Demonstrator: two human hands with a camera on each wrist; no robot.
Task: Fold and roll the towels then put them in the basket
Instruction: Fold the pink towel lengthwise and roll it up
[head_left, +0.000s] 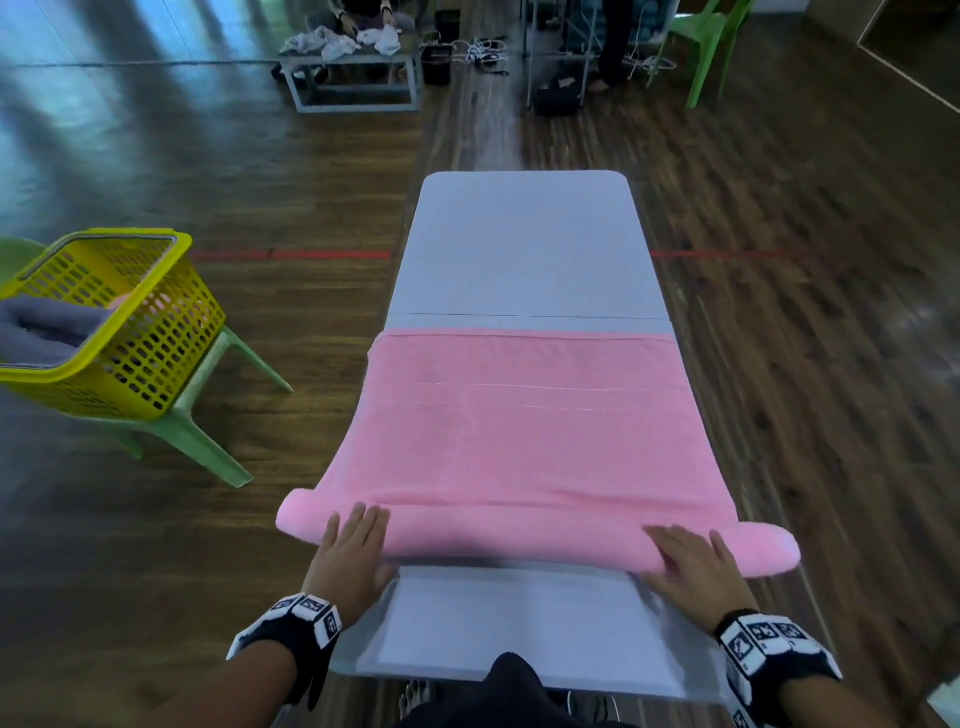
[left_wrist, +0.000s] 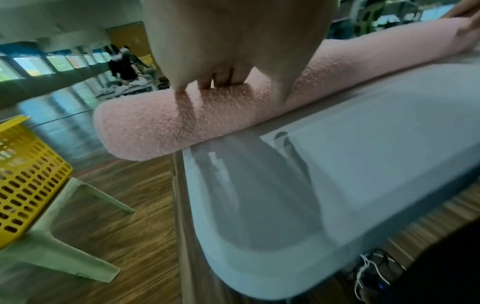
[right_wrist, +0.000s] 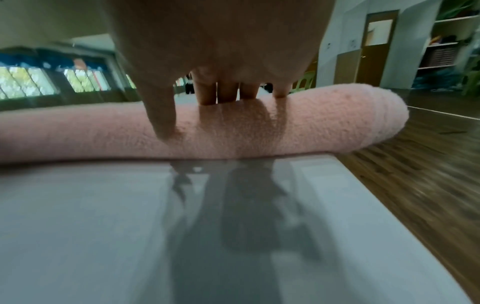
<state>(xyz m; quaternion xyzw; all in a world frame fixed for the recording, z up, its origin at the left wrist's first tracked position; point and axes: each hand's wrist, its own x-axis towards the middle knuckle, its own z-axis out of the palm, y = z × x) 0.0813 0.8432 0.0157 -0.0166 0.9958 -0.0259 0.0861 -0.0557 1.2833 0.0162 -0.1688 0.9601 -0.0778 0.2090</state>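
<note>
My left hand (head_left: 352, 556) is lying flat on the rolled end of the pink towel (head_left: 524, 441), fingers straight and spread a little, pressing down on the roll near its left end. My right hand (head_left: 691, 564) is doing the same near the right end, fingers extended over the top of the roll and the thumb touching its near face. The roll is lying across the near part of the grey bench (head_left: 524, 244) (both ends are sticking out past the bench edges), and the unrolled part is stretching flat away from me. Off to my left, the yellow basket (head_left: 156, 332) is sitting on a green chair (head_left: 208, 431), holding a grey towel (head_left: 41, 327).
</note>
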